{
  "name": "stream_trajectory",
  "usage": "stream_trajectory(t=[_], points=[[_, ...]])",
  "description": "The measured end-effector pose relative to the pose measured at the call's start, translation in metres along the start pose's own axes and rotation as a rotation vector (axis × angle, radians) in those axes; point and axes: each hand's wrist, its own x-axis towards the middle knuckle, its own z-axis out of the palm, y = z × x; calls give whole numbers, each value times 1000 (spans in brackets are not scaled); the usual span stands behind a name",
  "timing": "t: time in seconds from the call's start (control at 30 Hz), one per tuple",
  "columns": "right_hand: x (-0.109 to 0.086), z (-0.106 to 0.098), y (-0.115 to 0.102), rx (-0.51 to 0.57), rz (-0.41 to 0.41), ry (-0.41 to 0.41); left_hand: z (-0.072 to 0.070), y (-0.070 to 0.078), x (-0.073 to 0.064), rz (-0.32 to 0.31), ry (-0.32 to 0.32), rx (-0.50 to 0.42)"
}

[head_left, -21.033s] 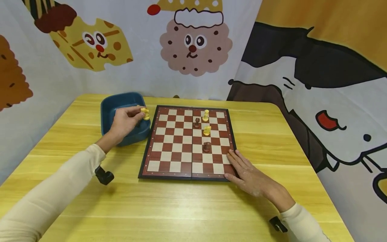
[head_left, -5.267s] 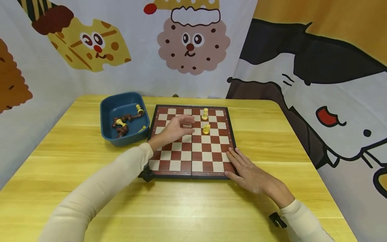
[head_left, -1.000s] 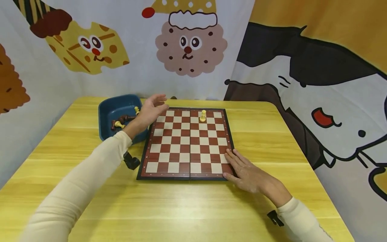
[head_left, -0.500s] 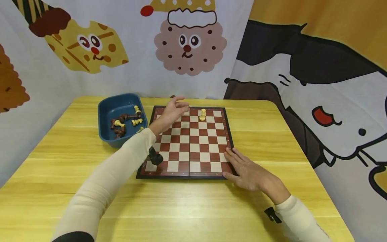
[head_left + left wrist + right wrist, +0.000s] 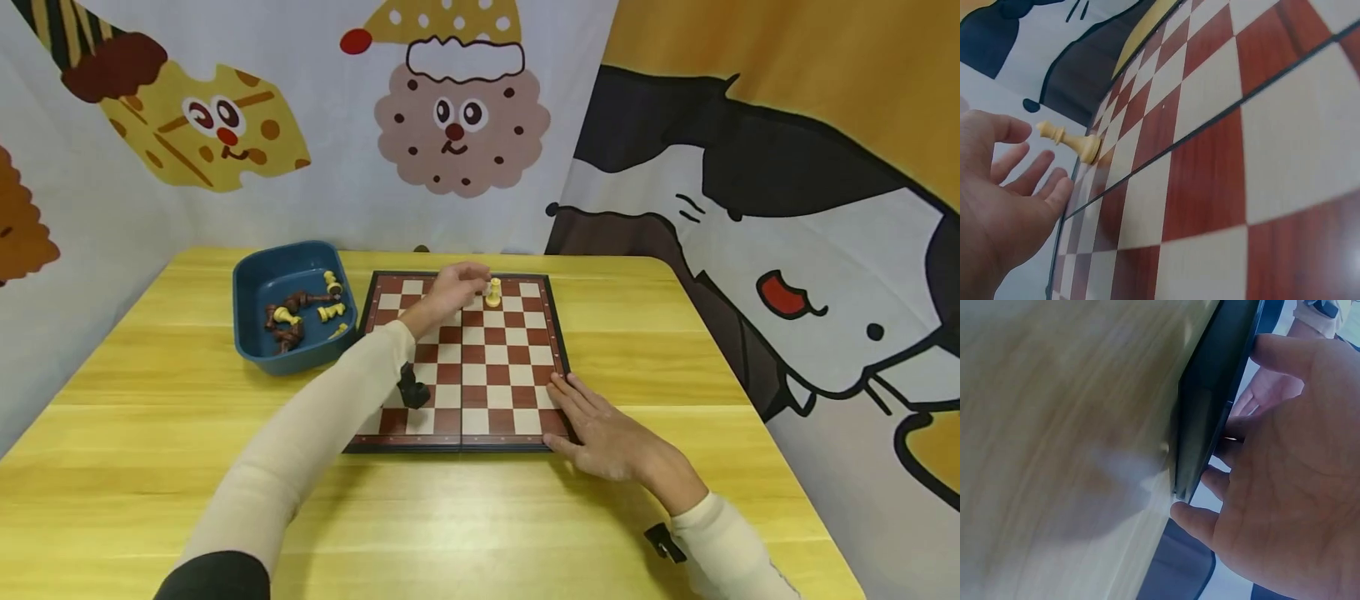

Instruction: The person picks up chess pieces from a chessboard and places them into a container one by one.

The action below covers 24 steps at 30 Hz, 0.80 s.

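Observation:
A single pale yellow chess piece [image 5: 492, 293] stands upright near the far edge of the red-and-white chessboard [image 5: 498, 400]. My left hand [image 5: 448, 298] is just left of it, above the board. In the left wrist view, the fingers of the left hand [image 5: 1007, 200] are spread and loosely bent around the space beside the chess piece [image 5: 1071, 141], with a gap showing. My right hand [image 5: 611, 437] rests on the board's near right corner, fingers straight. From the right wrist, that hand [image 5: 1291, 475] is seen with its fingers along the board's dark edge [image 5: 1210, 406].
Left of the board stands a blue bin [image 5: 243, 333]. Several yellow and dark brown chess pieces lie in it, among them a yellow one [image 5: 332, 312]. The yellow wooden table [image 5: 450, 525] ends at a cartoon-printed curtain [image 5: 330, 217].
Both dark pieces and the yellow knight have left the board since the oldest frame; another yellow piece lies in the bin. My left hand has moved right from the bin; the right hand stayed put.

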Motion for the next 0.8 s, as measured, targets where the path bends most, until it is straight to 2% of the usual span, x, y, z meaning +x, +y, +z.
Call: stream_trajectory(t=[0.2, 0.37, 0.5, 0.63, 0.8], points=[[1, 3, 6, 7, -16, 12, 9, -8, 11, -24, -37, 41], [4, 7, 6, 7, -10, -7, 11, -15, 13, -47, -15, 153], [4, 4, 4, 42, 3, -28, 11, -18, 14, -22, 3, 224], [3, 0, 2, 108, 0, -35, 10, -19, 13, 4, 22, 244], [2, -2, 0, 101, 3, -40, 10, -20, 13, 13, 4, 232]])
